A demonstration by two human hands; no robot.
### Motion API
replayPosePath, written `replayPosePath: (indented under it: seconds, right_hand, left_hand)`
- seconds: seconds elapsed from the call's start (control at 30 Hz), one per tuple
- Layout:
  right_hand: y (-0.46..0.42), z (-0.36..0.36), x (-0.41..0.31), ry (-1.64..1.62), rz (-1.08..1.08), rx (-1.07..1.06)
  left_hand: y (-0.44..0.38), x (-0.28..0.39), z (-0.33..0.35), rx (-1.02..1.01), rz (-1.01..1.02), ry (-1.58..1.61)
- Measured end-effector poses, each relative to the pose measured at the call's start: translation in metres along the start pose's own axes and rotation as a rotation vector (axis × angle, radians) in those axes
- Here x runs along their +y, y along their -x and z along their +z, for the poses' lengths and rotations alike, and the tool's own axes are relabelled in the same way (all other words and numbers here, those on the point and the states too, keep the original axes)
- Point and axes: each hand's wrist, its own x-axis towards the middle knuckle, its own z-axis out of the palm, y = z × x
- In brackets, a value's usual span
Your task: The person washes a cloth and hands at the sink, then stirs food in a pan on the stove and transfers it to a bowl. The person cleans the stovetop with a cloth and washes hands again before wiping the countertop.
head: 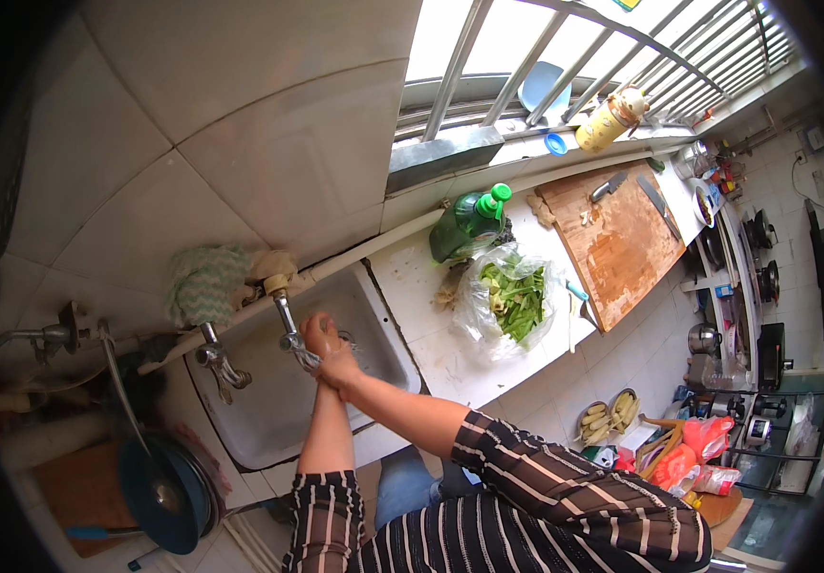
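My left hand (319,334) is raised just beside the spout of a chrome tap (288,336), over a white ceramic sink (268,422). Against its wrist and lower palm lies my right hand (339,367), so the two overlap. Part of each hand hides the other, and I cannot make out how the fingers are closed. No object shows in either hand. A second chrome tap (222,358) juts over the same sink to the left. Behind the taps hangs a green and white striped cloth (207,283).
Right of the sink are a clear plastic bag of cut green leaves (516,297) and a green pump bottle (465,225). Beyond lies a wooden cutting board (619,243) with a cleaver (609,186) and a knife (657,205). A blue pan (161,494) stands at lower left.
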Motion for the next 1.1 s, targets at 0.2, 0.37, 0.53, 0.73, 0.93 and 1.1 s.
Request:
replayPosePath:
  seconds: [0.2, 0.37, 0.53, 0.73, 0.93, 1.1]
  right_hand:
    - [-0.021, 0.019, 0.01, -0.559, 0.202, -0.127]
    - [-0.068, 0.04, 0.048, -1.192, 0.357, -0.52]
    - [-0.083, 0.055, 0.056, -0.724, 0.275, -0.421]
    - [-0.037, 0.045, 0.008, 0.412, -0.324, 0.032]
    - [-0.05, 0.021, -0.014, 0.71, -0.52, 0.045]
    - [-0.07, 0.036, 0.012, -0.346, -0.001, -0.16]
  left_hand:
    - [-0.004, -0.002, -0.029, -0.216, -0.428, 0.725]
    - [0.01, 0.006, -0.045, -0.077, -0.483, 0.944]
    - [0.03, 0.033, -0.035, 0.187, -0.352, 0.893]
    - [0.034, 0.041, -0.056, -0.048, -0.141, 0.981]
    - [0.084, 0.097, -0.046, -0.138, -0.697, 1.203]
    - [0.094, 0.102, -0.039, -0.297, -0.934, 2.115]
